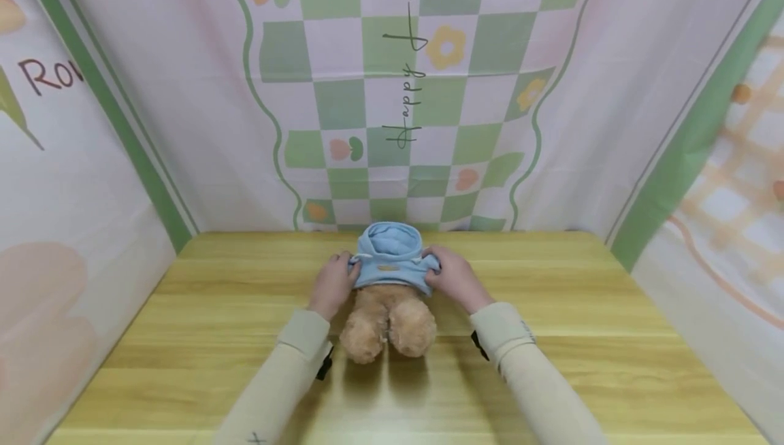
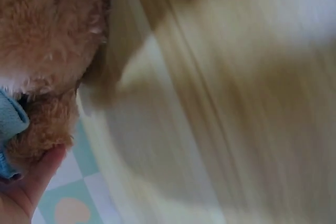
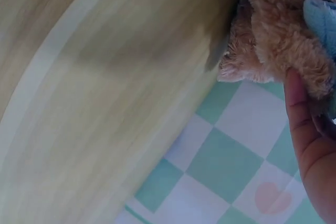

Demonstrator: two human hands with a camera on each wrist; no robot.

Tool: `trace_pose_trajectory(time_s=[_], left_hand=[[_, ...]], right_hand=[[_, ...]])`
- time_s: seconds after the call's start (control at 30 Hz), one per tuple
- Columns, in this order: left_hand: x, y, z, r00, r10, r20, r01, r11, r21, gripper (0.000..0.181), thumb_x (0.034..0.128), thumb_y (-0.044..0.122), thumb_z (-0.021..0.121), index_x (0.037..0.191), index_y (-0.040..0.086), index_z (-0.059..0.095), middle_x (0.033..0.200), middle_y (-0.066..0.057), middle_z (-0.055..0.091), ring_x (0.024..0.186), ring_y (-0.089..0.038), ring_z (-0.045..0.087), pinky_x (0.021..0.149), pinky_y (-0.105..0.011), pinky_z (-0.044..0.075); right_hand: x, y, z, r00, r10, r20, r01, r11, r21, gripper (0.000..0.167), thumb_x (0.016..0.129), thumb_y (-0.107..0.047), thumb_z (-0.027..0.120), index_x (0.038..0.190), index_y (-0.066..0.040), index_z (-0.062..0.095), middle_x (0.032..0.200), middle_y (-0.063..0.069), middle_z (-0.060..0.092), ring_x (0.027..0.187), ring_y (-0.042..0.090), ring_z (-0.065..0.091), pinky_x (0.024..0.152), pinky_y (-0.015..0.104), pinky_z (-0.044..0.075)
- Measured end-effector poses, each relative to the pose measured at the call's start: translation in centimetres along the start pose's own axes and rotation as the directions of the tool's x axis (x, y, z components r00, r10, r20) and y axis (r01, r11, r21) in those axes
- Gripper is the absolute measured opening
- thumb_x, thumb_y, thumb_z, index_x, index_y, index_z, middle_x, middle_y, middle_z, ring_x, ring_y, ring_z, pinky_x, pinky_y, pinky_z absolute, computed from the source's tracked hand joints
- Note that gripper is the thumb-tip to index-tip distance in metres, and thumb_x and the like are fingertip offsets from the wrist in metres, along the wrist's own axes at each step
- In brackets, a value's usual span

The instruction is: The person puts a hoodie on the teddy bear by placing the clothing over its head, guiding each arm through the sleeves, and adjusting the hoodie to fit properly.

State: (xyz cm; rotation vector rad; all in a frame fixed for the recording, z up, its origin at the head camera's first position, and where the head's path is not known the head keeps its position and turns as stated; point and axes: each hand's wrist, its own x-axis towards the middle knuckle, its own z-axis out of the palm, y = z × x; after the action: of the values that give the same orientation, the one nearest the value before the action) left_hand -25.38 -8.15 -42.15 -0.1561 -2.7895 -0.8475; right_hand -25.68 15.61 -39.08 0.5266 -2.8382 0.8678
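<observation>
A brown plush toy [image 1: 413,328] in a light blue hoodie [image 1: 388,273] is near the back of the table, its two legs toward me. The hoodie's hood gapes upward, and no head shows in the head view. My left hand [image 1: 333,285] grips the toy's left-side arm at the sleeve; in the left wrist view the thumb presses on brown fur [image 2: 47,116] beside blue cloth [image 2: 10,116]. On the other side my right hand [image 1: 458,282] holds the opposite arm, its thumb [image 3: 298,98] against the fur [image 3: 286,40]. Most other fingers are hidden.
The wooden table [image 1: 214,363] extends around the toy on both sides and toward me. A cloth backdrop [image 1: 392,105] with green and white checks rises at its back edge. More printed cloth [image 1: 79,227] hangs at the left and right.
</observation>
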Motion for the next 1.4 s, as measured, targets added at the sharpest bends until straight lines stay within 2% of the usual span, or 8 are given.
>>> trace_pose_trajectory(time_s=[0.47,0.63,0.8,0.9,1.03,1.17,1.27,1.4], left_hand=[[-0.5,2.8,2.6,0.998,0.069,0.003,-0.069,0.997,-0.024,0.026,0.0973,0.024,0.053,0.107,0.002,0.062,0.095,-0.018,0.064,0.082,-0.032,0.064,0.070,-0.044,0.054],[-0.7,3.5,2.9,0.994,0.109,-0.005,-0.109,0.994,-0.027,0.022,0.0972,0.026,0.054,0.101,0.007,0.063,0.094,-0.013,0.065,0.081,-0.027,0.064,0.069,-0.041,0.053],[-0.8,3.8,2.9,0.994,0.108,-0.018,-0.108,0.994,-0.002,0.022,0.0966,0.027,0.054,0.099,0.007,0.063,0.090,-0.010,0.065,0.076,-0.024,0.063,0.063,-0.038,0.051],[-0.7,3.8,2.8,0.993,0.113,-0.022,-0.112,0.994,0.011,0.023,0.0961,0.029,0.055,0.097,0.008,0.063,0.088,-0.009,0.064,0.074,-0.024,0.062,0.061,-0.037,0.050],[-0.7,3.6,2.9,0.993,0.120,-0.017,-0.120,0.993,0.017,0.024,0.0961,0.031,0.054,0.095,0.009,0.063,0.088,-0.008,0.065,0.077,-0.024,0.063,0.063,-0.038,0.051],[-0.6,3.5,2.7,0.993,0.120,-0.008,-0.120,0.993,0.021,0.027,0.0960,0.034,0.053,0.099,0.009,0.064,0.092,-0.009,0.066,0.081,-0.025,0.064,0.067,-0.040,0.052],[-0.5,3.6,2.7,0.993,0.113,-0.022,-0.113,0.993,0.025,0.030,0.0948,0.036,0.054,0.102,0.009,0.066,0.095,-0.009,0.068,0.085,-0.025,0.066,0.069,-0.041,0.054],[-0.4,3.7,2.6,0.991,0.122,-0.054,-0.119,0.991,0.054,0.035,0.0942,0.038,0.055,0.110,0.009,0.067,0.105,-0.010,0.069,0.095,-0.027,0.067,0.078,-0.041,0.055]], right_hand=[[-1.1,1.8,-2.9,0.996,0.093,-0.012,-0.093,0.995,-0.041,0.028,0.077,-0.007,0.053,0.103,-0.004,0.062,0.091,0.012,0.060,0.074,0.021,0.049,0.065,0.030,0.039],[-1.7,2.2,-3.6,0.991,0.137,-0.008,-0.137,0.990,0.015,0.025,0.076,-0.006,0.053,0.099,-0.004,0.061,0.075,0.007,0.053,0.063,0.017,0.047,0.057,0.027,0.038],[-2.1,2.8,-4.0,0.987,0.159,0.031,-0.160,0.986,0.041,0.029,0.081,-0.010,0.053,0.109,-0.006,0.061,0.078,0.009,0.056,0.064,0.018,0.049,0.058,0.028,0.041],[-2.5,3.3,-4.1,0.994,0.106,-0.002,-0.106,0.994,0.026,0.035,0.085,-0.013,0.054,0.118,-0.004,0.060,0.098,0.017,0.063,0.078,0.025,0.056,0.067,0.036,0.047],[-3.5,3.8,-3.9,0.994,-0.011,-0.108,0.013,1.000,0.018,0.039,0.088,-0.015,0.061,0.124,0.001,0.057,0.119,0.022,0.057,0.106,0.035,0.056,0.089,0.050,0.049],[-4.1,4.0,-3.5,0.950,-0.243,-0.198,0.223,0.968,-0.118,0.026,0.081,-0.016,0.075,0.103,-0.003,0.068,0.110,0.017,0.061,0.106,0.036,0.055,0.091,0.051,0.047],[-4.0,3.9,-3.2,0.923,-0.351,-0.161,0.315,0.925,-0.212,0.024,0.075,-0.022,0.080,0.093,-0.010,0.071,0.109,0.015,0.062,0.104,0.036,0.056,0.089,0.051,0.047],[-3.8,3.8,-2.9,0.953,-0.298,-0.051,0.284,0.941,-0.183,0.023,0.078,-0.024,0.078,0.095,-0.010,0.071,0.116,0.017,0.059,0.111,0.037,0.053,0.093,0.052,0.046]])
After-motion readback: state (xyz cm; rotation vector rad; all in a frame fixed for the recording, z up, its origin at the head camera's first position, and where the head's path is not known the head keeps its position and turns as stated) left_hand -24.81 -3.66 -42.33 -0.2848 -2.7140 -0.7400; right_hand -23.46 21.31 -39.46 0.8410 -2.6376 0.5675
